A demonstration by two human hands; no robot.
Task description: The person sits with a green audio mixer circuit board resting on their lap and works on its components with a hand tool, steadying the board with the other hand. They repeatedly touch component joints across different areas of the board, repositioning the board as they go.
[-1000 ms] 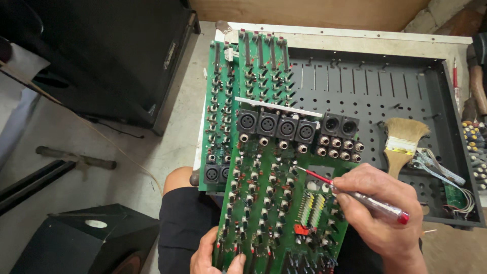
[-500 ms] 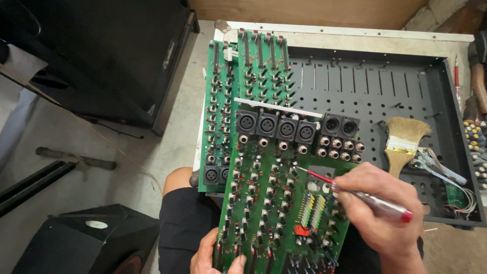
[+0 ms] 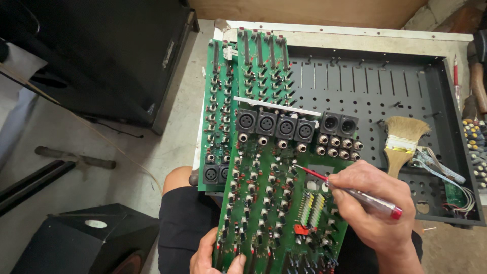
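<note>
The right hand (image 3: 373, 205) pinches a red-tipped screwdriver (image 3: 355, 193) like a pen, fingers pressed around its clear handle, with the thin red tip touching the large green circuit board (image 3: 269, 203) just below a row of black round sockets (image 3: 276, 124). The left hand (image 3: 213, 256) grips that board's lower edge, thumb curled over the front, as the board rests tilted on the person's lap and leans over a second green board (image 3: 220, 116) and a dark metal case (image 3: 380, 91), where a paintbrush (image 3: 401, 142) lies to the right
</note>
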